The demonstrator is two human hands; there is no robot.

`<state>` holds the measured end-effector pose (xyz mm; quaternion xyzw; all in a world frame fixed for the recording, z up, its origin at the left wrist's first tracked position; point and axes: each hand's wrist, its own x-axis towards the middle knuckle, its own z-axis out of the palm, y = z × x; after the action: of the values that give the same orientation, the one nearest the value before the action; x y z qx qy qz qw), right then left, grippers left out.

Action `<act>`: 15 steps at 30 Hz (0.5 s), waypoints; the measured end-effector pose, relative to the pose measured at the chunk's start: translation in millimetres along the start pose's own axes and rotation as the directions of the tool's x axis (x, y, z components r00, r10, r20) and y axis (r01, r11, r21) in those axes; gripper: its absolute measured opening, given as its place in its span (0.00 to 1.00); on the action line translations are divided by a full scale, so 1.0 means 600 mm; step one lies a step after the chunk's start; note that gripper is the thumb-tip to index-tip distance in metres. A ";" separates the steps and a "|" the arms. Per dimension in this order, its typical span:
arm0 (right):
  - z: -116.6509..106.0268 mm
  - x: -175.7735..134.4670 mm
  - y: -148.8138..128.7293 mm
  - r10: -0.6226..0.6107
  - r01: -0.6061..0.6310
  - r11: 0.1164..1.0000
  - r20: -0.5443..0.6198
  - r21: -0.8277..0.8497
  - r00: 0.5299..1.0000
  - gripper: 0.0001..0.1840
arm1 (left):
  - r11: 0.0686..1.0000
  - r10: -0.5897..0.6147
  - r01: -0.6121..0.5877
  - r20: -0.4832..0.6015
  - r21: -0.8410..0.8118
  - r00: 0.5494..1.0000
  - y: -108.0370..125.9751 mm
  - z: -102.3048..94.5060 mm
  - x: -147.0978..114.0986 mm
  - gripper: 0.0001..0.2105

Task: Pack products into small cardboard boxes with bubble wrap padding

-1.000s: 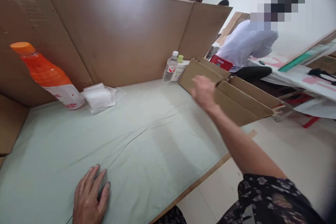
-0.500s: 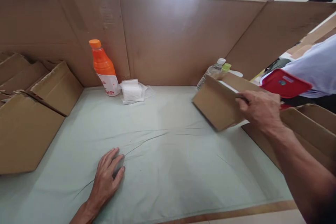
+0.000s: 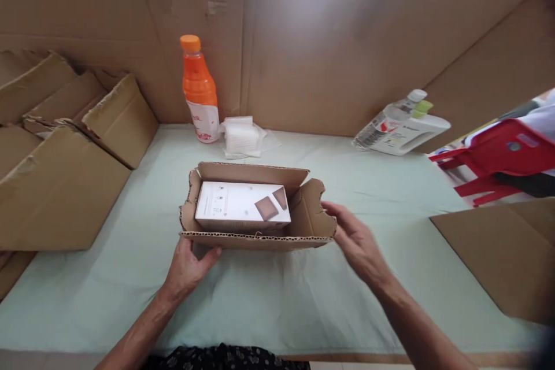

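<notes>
Between my hands is an open-topped cardboard box (image 3: 314, 208) with rough, torn-looking edges. Inside it lies a white printed carton (image 3: 236, 199) showing brown squares on its top face, nearer the box's left end. My left hand (image 3: 188, 266) grips the box's near left corner, with the thumb along the near wall and the other fingers partly hidden by the box. At the right end, my right hand (image 3: 353, 237) holds the end wall, fingers behind it.
Cardboard boxes (image 3: 65, 185) stand at the left, and another cardboard box (image 3: 498, 254) at the right. Along the back cardboard wall (image 3: 325, 40) are an orange bottle (image 3: 199, 89), white foam-like sheets (image 3: 243, 136), a clear bottle (image 3: 385, 118) and a white jug (image 3: 416, 136). A red stool (image 3: 498, 150) is beyond the right edge.
The cardboard box has come from the right side to the front middle. My left hand has left the cloth and taken hold of it. The view has tilted down.
</notes>
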<state>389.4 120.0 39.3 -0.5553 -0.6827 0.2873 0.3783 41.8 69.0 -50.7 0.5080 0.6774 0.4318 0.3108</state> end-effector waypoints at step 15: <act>0.206 0.293 -0.054 -0.305 0.356 0.883 0.203 -0.305 0.930 0.21 | 0.981 -0.092 0.027 -0.337 -0.192 0.937 -0.097 -0.046 -0.038 0.37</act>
<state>251.4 288.0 32.7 -0.4637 -0.8326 0.1383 0.2694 0.3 33.4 -91.8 0.3727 0.6936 0.5652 0.2461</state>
